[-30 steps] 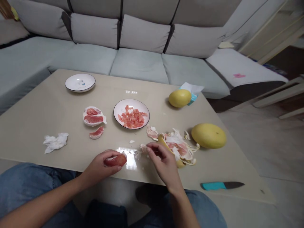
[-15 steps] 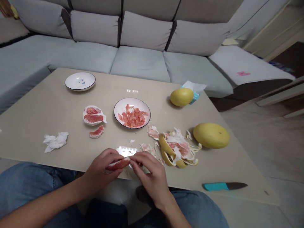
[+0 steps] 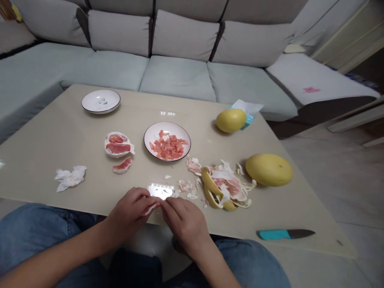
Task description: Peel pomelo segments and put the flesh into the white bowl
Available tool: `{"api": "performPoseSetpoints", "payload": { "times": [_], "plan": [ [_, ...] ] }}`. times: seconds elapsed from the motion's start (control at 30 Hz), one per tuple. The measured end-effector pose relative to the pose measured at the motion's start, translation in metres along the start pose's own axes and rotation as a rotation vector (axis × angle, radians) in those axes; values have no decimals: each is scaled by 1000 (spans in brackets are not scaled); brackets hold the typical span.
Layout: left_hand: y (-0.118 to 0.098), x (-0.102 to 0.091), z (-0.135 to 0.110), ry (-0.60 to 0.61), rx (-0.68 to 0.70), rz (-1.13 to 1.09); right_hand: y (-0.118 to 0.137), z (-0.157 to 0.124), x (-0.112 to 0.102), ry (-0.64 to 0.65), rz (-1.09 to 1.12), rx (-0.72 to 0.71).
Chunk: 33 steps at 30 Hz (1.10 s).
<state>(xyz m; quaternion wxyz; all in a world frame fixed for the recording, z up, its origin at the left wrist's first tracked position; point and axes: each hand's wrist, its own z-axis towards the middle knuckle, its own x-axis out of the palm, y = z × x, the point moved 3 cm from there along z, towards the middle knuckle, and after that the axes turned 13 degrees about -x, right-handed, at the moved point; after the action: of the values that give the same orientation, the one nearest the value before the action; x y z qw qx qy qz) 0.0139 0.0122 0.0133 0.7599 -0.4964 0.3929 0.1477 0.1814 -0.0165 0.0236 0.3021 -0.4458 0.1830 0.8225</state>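
Observation:
Over the table's near edge, my left hand (image 3: 132, 210) is closed around a red pomelo segment (image 3: 151, 207), whose right tip pokes out between thumb and fingers. My right hand (image 3: 183, 218) pinches at that tip with fingers pressed together; its fingertips are partly hidden. Beyond the hands, a black-rimmed white plate (image 3: 147, 140) holds a heap of red pomelo pulp pieces (image 3: 169, 148). Left of the plate lie a partly peeled pomelo chunk (image 3: 119, 146) in white pith and a loose pomelo segment (image 3: 122, 165).
Pomelo peels (image 3: 226, 188) are piled right of my hands. Two whole yellow pomelos (image 3: 269, 170) and a tissue pack (image 3: 249, 116) lie farther right. A turquoise-handled knife (image 3: 286, 234) rests near the front edge. Crumpled tissue (image 3: 71, 178) and a second plate (image 3: 101, 102) are at left.
My right hand has turned and its fingers have closed together at the segment's tip. My left hand still holds the segment, which now shows less and tilts more. The view has shifted slightly.

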Motion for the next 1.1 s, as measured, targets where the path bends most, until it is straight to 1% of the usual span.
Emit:
{"api": "performPoseSetpoints", "payload": {
  "times": [0.07, 0.17, 0.23, 0.3, 0.37, 0.4, 0.47, 0.57, 0.7, 0.77, 0.83, 0.97, 1.03, 1.1],
  "plan": [
    [0, 1, -2, -9, 13, 15, 1, -1, 6, 19, -11, 1],
    [0, 0, -3, -4, 13, -6, -1, -3, 10, -27, 31, 50],
    [0, -1, -3, 16, -2, -31, -6, -3, 9, -74, 136, 124],
    [0, -2, -2, 31, -35, -46, -12, -4, 5, -89, 311, 204],
    [0, -4, -1, 23, -50, -56, -15, -3, 1, -92, 459, 243],
    [0, -5, -1, 23, -51, -57, -16, -3, -2, -96, 489, 244],
    [1, -5, -2, 18, -36, -53, -15, -2, -6, -106, 455, 223],
    [2, -3, -2, 26, -29, -23, -12, -1, -7, -91, 313, 173],
    [2, -2, -3, 17, 1, 7, -7, -1, -4, -70, 110, 57],
    [2, 0, -4, 13, 11, 19, -4, -1, -2, -49, 38, -2],
    [2, 1, -4, 8, 14, 26, -2, -1, 2, -27, -9, -28],
    [0, 1, -5, -2, 38, 13, -1, -3, 11, -37, -48, -11],
    [-3, 0, -4, 6, 39, 10, -2, -4, 13, -64, -14, 27],
    [-5, -2, -4, 8, 31, 0, -6, -4, 12, -93, 77, 96]
  ]
}}
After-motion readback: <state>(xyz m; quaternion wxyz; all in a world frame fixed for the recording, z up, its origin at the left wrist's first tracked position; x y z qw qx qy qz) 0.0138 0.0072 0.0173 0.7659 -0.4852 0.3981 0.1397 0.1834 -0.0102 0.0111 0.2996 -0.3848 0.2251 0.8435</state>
